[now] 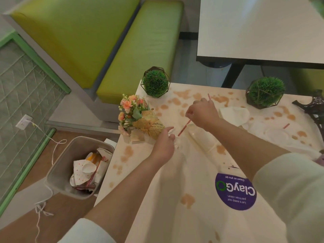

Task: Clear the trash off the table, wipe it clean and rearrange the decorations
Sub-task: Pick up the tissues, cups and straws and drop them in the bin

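My right hand point(201, 114) pinches a red striped straw point(184, 128) that slants over the stained white table point(192, 172). My left hand point(164, 144) is just left of the straw's lower end, fingers curled round a small white crumpled scrap point(178, 143). A clear plastic cup point(201, 137) seems to lie on its side under my right forearm. A flower bouquet point(138, 118) in kraft paper lies at the table's left edge. Two green ball plants in wire frames stand at the far left point(155, 82) and far right point(265, 92).
A grey bin point(57, 172) holding paper cups and straws stands on the floor left of the table. White paper trash point(235, 114), a lid with a short straw point(277, 135) and a black tower model point(315, 109) sit at the right. Green bench behind; another table at the back right.
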Demonstrator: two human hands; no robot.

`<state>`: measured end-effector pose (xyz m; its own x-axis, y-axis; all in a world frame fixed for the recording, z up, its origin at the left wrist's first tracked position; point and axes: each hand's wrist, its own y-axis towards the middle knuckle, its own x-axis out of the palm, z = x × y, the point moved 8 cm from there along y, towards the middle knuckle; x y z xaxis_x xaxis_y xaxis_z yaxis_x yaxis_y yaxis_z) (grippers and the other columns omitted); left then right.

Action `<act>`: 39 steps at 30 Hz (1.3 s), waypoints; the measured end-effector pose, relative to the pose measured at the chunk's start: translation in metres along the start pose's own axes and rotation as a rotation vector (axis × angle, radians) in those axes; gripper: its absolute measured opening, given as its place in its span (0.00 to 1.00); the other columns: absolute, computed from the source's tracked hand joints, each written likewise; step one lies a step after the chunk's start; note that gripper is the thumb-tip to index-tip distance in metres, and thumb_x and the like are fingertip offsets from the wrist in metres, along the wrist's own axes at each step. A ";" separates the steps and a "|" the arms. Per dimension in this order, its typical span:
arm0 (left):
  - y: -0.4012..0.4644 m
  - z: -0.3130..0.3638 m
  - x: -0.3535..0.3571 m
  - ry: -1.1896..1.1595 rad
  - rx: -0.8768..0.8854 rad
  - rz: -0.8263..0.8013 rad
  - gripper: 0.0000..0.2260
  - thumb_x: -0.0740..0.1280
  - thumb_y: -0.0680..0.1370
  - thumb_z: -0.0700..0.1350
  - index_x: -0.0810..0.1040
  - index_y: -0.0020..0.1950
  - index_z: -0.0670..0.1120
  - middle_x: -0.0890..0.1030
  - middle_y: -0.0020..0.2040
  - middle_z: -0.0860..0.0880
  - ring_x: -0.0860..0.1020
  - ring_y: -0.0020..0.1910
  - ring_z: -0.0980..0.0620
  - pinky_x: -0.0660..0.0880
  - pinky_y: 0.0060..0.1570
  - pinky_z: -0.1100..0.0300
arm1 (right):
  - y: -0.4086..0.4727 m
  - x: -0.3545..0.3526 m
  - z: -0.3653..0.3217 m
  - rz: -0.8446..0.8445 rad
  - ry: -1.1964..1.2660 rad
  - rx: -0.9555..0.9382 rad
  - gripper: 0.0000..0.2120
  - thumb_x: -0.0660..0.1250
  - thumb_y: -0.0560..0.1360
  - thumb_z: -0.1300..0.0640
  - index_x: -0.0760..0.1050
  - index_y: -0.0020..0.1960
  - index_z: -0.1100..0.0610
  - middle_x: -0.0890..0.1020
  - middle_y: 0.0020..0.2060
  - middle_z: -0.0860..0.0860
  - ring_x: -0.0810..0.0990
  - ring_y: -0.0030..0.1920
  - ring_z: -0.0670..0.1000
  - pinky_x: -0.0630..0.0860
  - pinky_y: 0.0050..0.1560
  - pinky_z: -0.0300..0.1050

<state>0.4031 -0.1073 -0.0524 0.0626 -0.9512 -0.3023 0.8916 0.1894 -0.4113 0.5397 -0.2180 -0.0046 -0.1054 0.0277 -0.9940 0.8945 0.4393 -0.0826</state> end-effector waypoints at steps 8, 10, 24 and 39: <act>0.020 0.015 0.009 -0.023 0.054 0.012 0.13 0.55 0.84 0.45 0.69 0.68 0.49 0.74 0.56 0.47 0.76 0.45 0.49 0.74 0.36 0.59 | 0.021 0.033 -0.016 -0.217 -0.425 -0.300 0.09 0.65 0.78 0.53 0.78 0.57 0.45 0.80 0.55 0.47 0.73 0.57 0.52 0.64 0.56 0.48; 0.020 0.018 0.013 -0.039 0.058 0.011 0.13 0.55 0.84 0.45 0.70 0.68 0.49 0.74 0.53 0.49 0.77 0.43 0.48 0.77 0.35 0.56 | 0.023 0.034 -0.017 -0.217 -0.496 -0.326 0.07 0.64 0.78 0.52 0.78 0.55 0.46 0.80 0.53 0.47 0.74 0.56 0.52 0.63 0.54 0.47; 0.013 0.012 0.007 -0.088 0.075 0.037 0.10 0.56 0.84 0.44 0.71 0.64 0.51 0.75 0.48 0.49 0.75 0.40 0.53 0.76 0.36 0.59 | 0.020 0.048 -0.003 -0.318 -0.414 -0.156 0.11 0.63 0.75 0.51 0.77 0.53 0.55 0.73 0.43 0.51 0.71 0.49 0.53 0.65 0.53 0.47; -0.027 0.020 -0.053 -0.200 0.073 0.157 0.20 0.68 0.78 0.47 0.64 0.66 0.48 0.73 0.59 0.50 0.74 0.51 0.56 0.69 0.40 0.68 | -0.037 -0.037 -0.026 0.156 0.979 0.318 0.07 0.69 0.73 0.57 0.78 0.42 0.61 0.77 0.32 0.50 0.73 0.31 0.47 0.68 0.31 0.39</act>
<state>0.3843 -0.0670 -0.0085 0.2840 -0.9420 -0.1788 0.8934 0.3277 -0.3075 0.4990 -0.2119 0.0376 -0.1577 0.8427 -0.5147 0.9868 0.1148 -0.1143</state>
